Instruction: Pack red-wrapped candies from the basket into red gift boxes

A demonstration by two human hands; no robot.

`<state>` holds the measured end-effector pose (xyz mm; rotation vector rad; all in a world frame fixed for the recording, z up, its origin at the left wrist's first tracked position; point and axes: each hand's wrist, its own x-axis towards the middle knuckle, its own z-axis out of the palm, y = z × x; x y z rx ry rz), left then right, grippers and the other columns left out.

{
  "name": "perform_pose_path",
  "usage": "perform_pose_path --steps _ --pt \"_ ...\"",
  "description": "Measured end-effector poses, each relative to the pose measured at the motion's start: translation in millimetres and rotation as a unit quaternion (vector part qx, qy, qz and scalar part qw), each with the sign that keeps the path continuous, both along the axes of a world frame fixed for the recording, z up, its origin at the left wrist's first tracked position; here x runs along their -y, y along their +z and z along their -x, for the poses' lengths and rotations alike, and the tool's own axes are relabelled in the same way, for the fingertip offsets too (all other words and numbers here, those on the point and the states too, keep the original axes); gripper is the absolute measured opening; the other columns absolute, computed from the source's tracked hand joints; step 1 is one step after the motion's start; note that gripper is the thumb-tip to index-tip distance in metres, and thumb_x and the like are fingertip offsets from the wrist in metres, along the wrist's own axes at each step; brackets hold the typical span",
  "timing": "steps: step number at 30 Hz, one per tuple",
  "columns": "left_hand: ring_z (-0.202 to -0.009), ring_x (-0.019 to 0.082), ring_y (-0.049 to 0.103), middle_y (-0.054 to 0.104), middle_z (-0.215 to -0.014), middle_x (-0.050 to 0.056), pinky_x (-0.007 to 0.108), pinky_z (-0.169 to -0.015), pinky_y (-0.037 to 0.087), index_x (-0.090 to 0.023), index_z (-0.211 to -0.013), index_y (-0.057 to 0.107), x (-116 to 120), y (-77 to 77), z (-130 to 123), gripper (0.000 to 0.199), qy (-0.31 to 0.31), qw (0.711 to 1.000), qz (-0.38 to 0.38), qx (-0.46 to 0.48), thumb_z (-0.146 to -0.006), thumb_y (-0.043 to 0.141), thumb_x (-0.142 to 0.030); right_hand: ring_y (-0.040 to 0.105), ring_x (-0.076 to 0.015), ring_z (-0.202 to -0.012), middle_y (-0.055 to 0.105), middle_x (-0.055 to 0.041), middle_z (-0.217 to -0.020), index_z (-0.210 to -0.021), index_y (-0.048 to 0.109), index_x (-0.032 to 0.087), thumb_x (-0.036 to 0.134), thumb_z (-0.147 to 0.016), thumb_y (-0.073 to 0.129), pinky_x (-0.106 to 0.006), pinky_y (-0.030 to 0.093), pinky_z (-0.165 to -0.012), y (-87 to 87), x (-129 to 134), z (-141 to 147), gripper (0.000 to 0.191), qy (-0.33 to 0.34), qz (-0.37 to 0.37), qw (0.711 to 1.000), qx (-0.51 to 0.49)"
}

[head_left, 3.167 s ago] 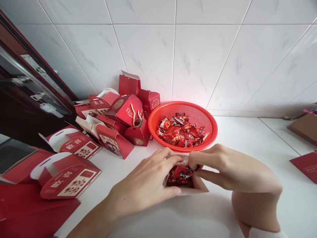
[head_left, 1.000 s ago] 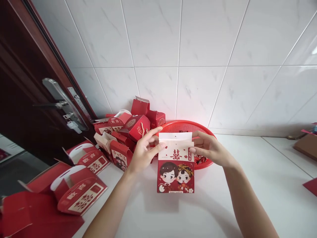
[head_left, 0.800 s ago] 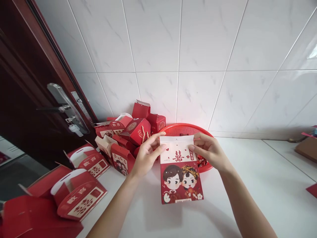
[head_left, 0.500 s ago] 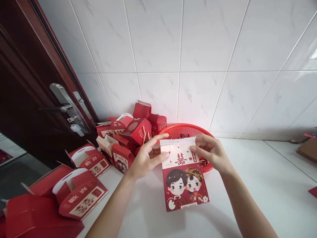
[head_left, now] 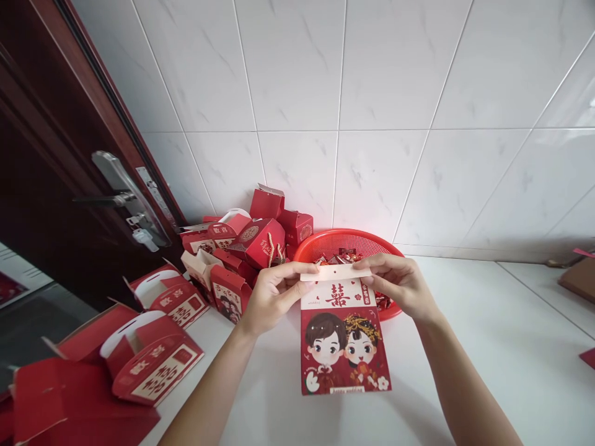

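Observation:
A red and cream paper box [head_left: 344, 347] with two cartoon figures hangs upright between my hands, its top flap folded forward over the front. My left hand [head_left: 279, 291] pinches the flap's left end between thumb and fingers. At the right end, my right hand [head_left: 400, 285] pinches the same flap. Behind the box stands a red plastic basket [head_left: 348, 237] holding small red-wrapped pieces, partly hidden by the box and my hands.
Several red boxes [head_left: 258, 241] are piled against the tiled wall, left of the basket. More open red boxes [head_left: 158, 359] stand at the lower left of the white table [head_left: 493, 347]. A dark door with a handle [head_left: 130, 192] is at the left.
The box's top flap has been folded down towards me, and the box hangs straighter. Both hands have closed onto the flap's ends.

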<state>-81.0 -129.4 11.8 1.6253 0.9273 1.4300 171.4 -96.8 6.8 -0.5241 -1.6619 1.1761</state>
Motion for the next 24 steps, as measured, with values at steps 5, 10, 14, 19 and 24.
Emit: perform_pose_path --steps 5,10,14,19,24 --pt "-0.064 0.017 0.070 0.081 -0.079 0.006 0.024 -0.057 0.058 -0.018 -0.091 0.085 1 -0.3 -1 0.021 0.009 1.000 0.023 0.009 -0.072 0.086 -0.027 0.066 -0.0166 -0.066 0.073 -0.0046 -0.076 -0.096 0.079 0.021 0.043 -0.084 0.082 -0.029 0.057 -0.058 1.9 2 1 0.025 0.006 0.004 1.000 0.009" --pt "-0.062 0.018 0.072 0.081 -0.076 0.006 0.024 -0.056 0.059 -0.017 -0.092 0.085 3 -2.4 -2 0.028 0.004 1.000 0.025 0.003 -0.068 0.090 -0.030 0.059 -0.0116 -0.057 0.069 -0.0010 -0.070 -0.088 0.077 0.020 0.034 -0.084 0.083 -0.024 0.049 -0.048 2.2 5 9 0.015 -0.036 0.007 0.999 -0.011" --pt "-0.065 0.018 0.073 0.082 -0.079 0.006 0.024 -0.058 0.059 -0.018 -0.093 0.085 3 -3.5 -5 0.021 0.040 0.999 -0.004 -0.025 -0.079 0.084 -0.034 0.061 -0.0128 -0.059 0.069 -0.0006 -0.072 -0.103 0.071 0.020 0.037 -0.087 0.081 -0.026 0.052 -0.050 1.7 8 10 0.025 -0.030 0.032 0.999 0.004" --pt "-0.070 0.021 0.074 0.082 -0.083 0.007 0.027 -0.062 0.060 -0.017 -0.105 0.083 3 -7.2 -8 0.031 0.059 0.998 -0.019 -0.026 -0.081 0.082 -0.037 0.068 -0.0161 -0.067 0.073 -0.0031 -0.078 -0.111 0.068 0.019 0.042 -0.090 0.077 -0.028 0.057 -0.057 4.4 9 8 0.033 -0.007 0.074 0.996 0.044" --pt "-0.070 0.020 0.072 0.079 -0.079 0.006 0.028 -0.063 0.059 -0.017 -0.110 0.080 3 -7.5 -11 0.038 0.055 0.998 0.002 0.003 -0.080 0.083 -0.041 0.068 -0.0160 -0.068 0.073 -0.0050 -0.078 -0.092 0.072 0.017 0.045 -0.092 0.074 -0.027 0.055 -0.057 8.3 10 10 0.029 0.018 0.069 0.996 0.047"
